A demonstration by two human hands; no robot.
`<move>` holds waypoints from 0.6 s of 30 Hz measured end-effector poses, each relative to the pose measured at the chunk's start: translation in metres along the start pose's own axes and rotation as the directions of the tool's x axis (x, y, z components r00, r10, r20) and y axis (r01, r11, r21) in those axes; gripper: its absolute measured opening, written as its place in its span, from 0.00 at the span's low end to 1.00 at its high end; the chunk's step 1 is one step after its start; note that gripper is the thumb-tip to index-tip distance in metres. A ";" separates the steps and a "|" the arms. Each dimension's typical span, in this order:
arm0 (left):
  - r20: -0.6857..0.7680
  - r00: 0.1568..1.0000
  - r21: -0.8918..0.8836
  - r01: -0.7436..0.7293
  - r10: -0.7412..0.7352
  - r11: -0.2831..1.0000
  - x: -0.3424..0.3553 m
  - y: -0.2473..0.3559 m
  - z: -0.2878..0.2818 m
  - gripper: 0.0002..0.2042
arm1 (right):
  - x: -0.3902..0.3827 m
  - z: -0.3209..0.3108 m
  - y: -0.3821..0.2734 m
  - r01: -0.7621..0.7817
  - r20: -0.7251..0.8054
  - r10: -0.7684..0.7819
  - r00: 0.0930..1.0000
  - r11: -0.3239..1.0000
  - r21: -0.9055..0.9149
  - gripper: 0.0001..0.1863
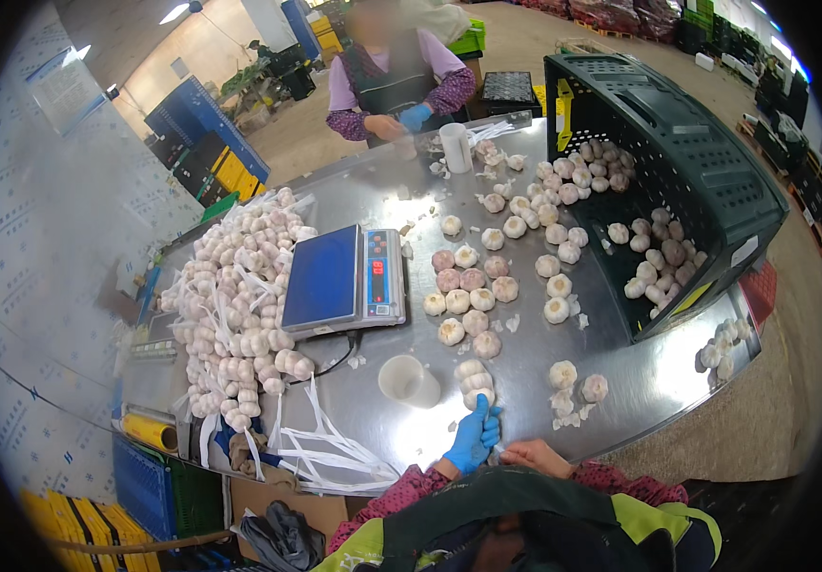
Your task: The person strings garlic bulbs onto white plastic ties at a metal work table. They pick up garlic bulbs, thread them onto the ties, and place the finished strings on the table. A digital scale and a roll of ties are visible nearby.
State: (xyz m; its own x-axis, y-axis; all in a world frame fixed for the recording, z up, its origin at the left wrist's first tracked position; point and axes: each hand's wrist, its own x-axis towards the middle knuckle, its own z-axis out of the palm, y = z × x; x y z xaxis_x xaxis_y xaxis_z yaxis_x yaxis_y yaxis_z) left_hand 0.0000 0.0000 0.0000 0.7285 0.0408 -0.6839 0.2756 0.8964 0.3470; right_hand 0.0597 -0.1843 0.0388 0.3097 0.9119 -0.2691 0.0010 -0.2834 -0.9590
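At the table's near edge, my left hand [474, 440], in a blue glove, is closed on the lower end of a short netted string of garlic bulbs [473, 377]. The string lies on the metal table, pointing away from me. Just right of it my bare right hand [537, 458] is closed, its fingertips pinched beside the glove at a small whitish bit, perhaps the net's end; the fingers hide most of it. Beyond the string, loose garlic bulbs [476, 322] sit in a cluster. A white plastic cup [408, 383] stands left of my hands.
A digital scale [327, 276] with a blue plate stands mid-table, beside a heap of netted garlic [239, 276]. White net strips [330, 448] hang near the front edge. A dark green crate [663, 162] lies tipped at right, garlic spilling out. Opposite, a co-worker [396, 81] handles something.
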 end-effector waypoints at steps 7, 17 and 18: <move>-0.152 0.982 0.155 -0.088 0.112 0.984 -0.001 0.001 0.009 0.24 | 0.006 0.009 0.006 0.022 -0.025 -0.022 0.999 1.000 -0.007 0.16; 0.004 1.000 0.034 -0.022 0.021 0.999 -0.001 0.007 -0.013 0.21 | 0.001 0.004 0.007 0.174 -0.054 -0.185 0.981 0.971 -0.166 0.13; 0.073 0.997 -0.053 0.010 -0.006 0.999 0.001 0.008 -0.019 0.20 | 0.000 0.002 0.008 0.198 -0.032 -0.207 0.978 0.963 -0.181 0.13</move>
State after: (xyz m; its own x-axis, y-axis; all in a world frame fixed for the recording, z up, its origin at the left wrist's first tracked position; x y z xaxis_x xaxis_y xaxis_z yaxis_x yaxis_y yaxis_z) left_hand -0.0089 0.0156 -0.0106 0.7705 0.0034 -0.6375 0.2491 0.9188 0.3060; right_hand 0.0582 -0.1861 0.0306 0.3328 0.9409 -0.0622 0.2343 -0.1464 -0.9611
